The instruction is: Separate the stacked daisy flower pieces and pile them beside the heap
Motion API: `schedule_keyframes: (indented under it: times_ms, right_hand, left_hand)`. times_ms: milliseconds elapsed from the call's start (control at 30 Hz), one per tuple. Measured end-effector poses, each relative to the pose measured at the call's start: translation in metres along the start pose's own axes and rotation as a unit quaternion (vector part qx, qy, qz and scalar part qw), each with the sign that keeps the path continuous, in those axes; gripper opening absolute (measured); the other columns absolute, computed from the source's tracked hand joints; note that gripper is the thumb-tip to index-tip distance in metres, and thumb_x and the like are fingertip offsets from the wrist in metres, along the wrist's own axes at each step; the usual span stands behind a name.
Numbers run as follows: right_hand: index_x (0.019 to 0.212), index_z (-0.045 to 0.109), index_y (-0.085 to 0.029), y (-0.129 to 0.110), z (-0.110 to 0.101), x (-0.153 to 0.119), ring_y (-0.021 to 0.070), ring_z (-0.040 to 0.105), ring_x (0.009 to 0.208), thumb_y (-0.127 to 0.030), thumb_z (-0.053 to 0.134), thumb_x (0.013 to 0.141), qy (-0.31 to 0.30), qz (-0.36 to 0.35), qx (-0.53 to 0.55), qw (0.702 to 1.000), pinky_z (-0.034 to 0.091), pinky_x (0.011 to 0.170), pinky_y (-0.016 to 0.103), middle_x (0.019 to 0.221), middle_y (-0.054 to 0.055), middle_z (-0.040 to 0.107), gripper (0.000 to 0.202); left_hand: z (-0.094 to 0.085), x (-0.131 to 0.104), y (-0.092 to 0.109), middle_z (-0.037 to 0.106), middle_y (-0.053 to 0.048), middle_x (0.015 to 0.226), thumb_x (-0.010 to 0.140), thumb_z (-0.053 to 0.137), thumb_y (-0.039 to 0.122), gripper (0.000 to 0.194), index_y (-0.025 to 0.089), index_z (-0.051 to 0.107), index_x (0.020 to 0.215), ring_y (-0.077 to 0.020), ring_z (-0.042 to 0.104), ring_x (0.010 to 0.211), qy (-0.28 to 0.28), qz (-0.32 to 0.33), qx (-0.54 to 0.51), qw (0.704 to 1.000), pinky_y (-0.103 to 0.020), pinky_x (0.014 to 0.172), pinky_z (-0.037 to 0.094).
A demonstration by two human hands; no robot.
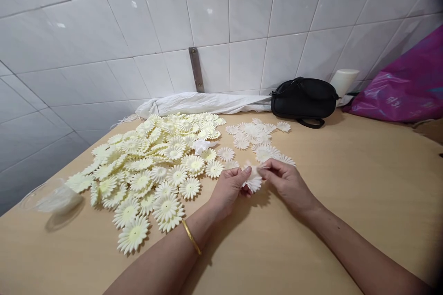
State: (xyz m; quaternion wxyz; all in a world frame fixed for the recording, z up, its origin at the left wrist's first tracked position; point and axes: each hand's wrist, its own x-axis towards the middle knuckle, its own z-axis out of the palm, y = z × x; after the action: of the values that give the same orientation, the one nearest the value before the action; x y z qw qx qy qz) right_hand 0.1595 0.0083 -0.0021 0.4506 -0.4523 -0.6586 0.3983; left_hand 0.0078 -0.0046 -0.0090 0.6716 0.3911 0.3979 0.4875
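My left hand [231,189] pinches a white flower piece [254,181] between thumb and fingers, low over the wooden table. Close on its right, my right hand [286,181] has thumb and forefinger pressed together at the flower's upper right edge; what lies between those fingertips is too small to tell. A large heap of pale yellow flower pieces [152,156] spreads to the left of my hands. Beyond my hands lies a smaller group of thin white flower pieces [254,133]. A crumpled white bit [202,146] rests at the heap's right side.
Along the tiled wall lie a rolled white cloth [211,103], a black zip case [303,98], a white container [343,84] and a purple plastic bag [401,83]. On the left of the table [363,184] is a clear plastic bag [59,199].
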Motion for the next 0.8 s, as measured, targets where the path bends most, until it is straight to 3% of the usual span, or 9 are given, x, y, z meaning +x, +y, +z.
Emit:
schedule_keyframes:
  times_ms: [133, 233, 300, 400, 500, 633, 800]
  right_hand:
    - [0.069, 0.052, -0.018, 0.016, -0.016, 0.011, 0.0136, 0.045, 0.06, -0.039, 0.05, 0.076, 0.203, -0.029, -0.138, 0.969, 0.036, 0.056, 0.026, 0.065, 0.001, 0.051, 0.022]
    - [0.084, 0.056, -0.018, 0.015, -0.02, 0.012, 0.0167, 0.05, 0.069, -0.035, 0.051, 0.076, 0.246, -0.062, -0.204, 0.945, 0.04, 0.062, 0.028, 0.084, 0.006, 0.057, 0.02]
    - [0.083, 0.057, -0.018, 0.008, -0.015, 0.008, 0.0172, 0.052, 0.071, -0.034, 0.046, 0.079, 0.204, -0.074, -0.196, 0.956, 0.04, 0.063, 0.029, 0.084, 0.007, 0.058, 0.02]
    - [0.08, 0.058, -0.019, -0.004, -0.003, 0.0, 0.0168, 0.053, 0.07, -0.036, 0.043, 0.081, 0.078, -0.057, -0.152, 0.984, 0.041, 0.063, 0.028, 0.078, 0.005, 0.059, 0.023]
    - [0.08, 0.058, -0.019, -0.007, 0.005, -0.004, 0.0163, 0.052, 0.072, -0.036, 0.041, 0.082, -0.022, -0.052, -0.128, 0.99, 0.04, 0.064, 0.027, 0.077, 0.003, 0.059, 0.024]
    - [0.061, 0.05, -0.019, -0.002, 0.006, -0.003, 0.014, 0.046, 0.062, -0.035, 0.04, 0.083, -0.046, -0.052, -0.132, 0.989, 0.037, 0.06, 0.026, 0.061, 0.0, 0.05, 0.029]
    - [0.061, 0.046, -0.018, -0.001, 0.007, -0.004, 0.0125, 0.043, 0.059, -0.04, 0.042, 0.082, -0.072, -0.018, -0.031, 0.997, 0.035, 0.056, 0.024, 0.06, -0.002, 0.045, 0.03]
  left_hand:
    - [-0.001, 0.001, 0.0, 0.052, -0.001, 0.049, 0.064, 0.062, 0.048, 0.037, 0.012, 0.053, 0.062, -0.0069, 0.045, 0.04, -0.004, -0.013, 0.008, 1.0, -0.02, 0.04, 0.033]
    - [0.0, -0.001, 0.001, 0.05, 0.002, 0.047, 0.064, 0.063, 0.045, 0.034, 0.014, 0.05, 0.064, -0.0084, 0.049, 0.042, -0.003, -0.025, 0.019, 1.0, -0.019, 0.041, 0.034]
    - [0.001, -0.002, 0.002, 0.05, 0.002, 0.048, 0.063, 0.066, 0.041, 0.031, 0.014, 0.049, 0.064, -0.0081, 0.049, 0.042, -0.006, -0.015, 0.031, 0.999, -0.019, 0.042, 0.035]
    - [0.003, -0.003, 0.003, 0.052, 0.002, 0.05, 0.061, 0.068, 0.036, 0.029, 0.014, 0.049, 0.064, -0.0077, 0.049, 0.042, -0.012, 0.008, 0.055, 0.998, -0.02, 0.043, 0.036]
    - [0.004, -0.004, 0.004, 0.051, 0.002, 0.047, 0.062, 0.066, 0.034, 0.025, 0.014, 0.052, 0.063, -0.0086, 0.048, 0.042, -0.012, 0.018, 0.072, 0.997, -0.021, 0.044, 0.036]
    - [0.004, -0.004, 0.005, 0.047, 0.002, 0.042, 0.064, 0.064, 0.036, 0.028, 0.013, 0.051, 0.054, -0.0082, 0.046, 0.04, -0.022, 0.019, 0.088, 0.996, -0.021, 0.044, 0.034]
    - [0.006, -0.005, 0.004, 0.045, 0.002, 0.04, 0.064, 0.064, 0.042, 0.035, 0.012, 0.052, 0.05, -0.0061, 0.039, 0.036, -0.01, 0.023, 0.093, 0.995, -0.021, 0.042, 0.03]
